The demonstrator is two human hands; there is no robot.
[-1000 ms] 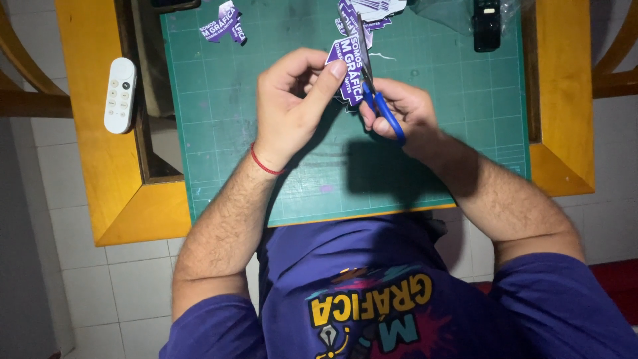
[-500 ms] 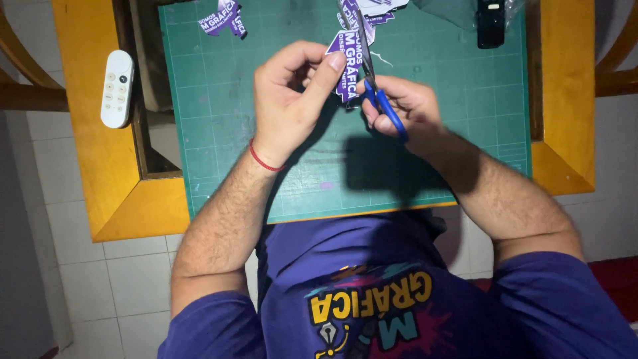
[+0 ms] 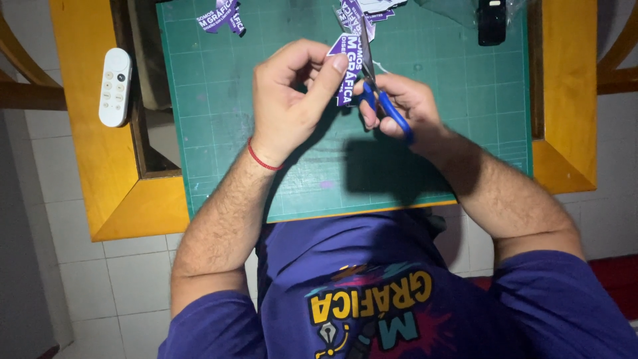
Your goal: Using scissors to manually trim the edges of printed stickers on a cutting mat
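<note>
Purple sticker (image 3: 347, 74): glossy paper, pinched by left hand (image 3: 292, 100) over mat.
Scissors (image 3: 380, 93): blue handles, gripped by right hand (image 3: 405, 106).
Mat (image 3: 266, 166): green, gridded, on yellow wooden table (image 3: 86, 159).
Floor: white tiles.

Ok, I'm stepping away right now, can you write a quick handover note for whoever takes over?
Left hand: pinches the purple printed piece above the green cutting mat.
Right hand: holds the blue-handled scissors, blades at the piece's edge.
Done: cut purple pieces lie at the mat's top left and top centre.
Left: the cut on the held piece is unfinished.
Nearby: white remote on the wooden table frame, black object at the mat's top right.
</note>
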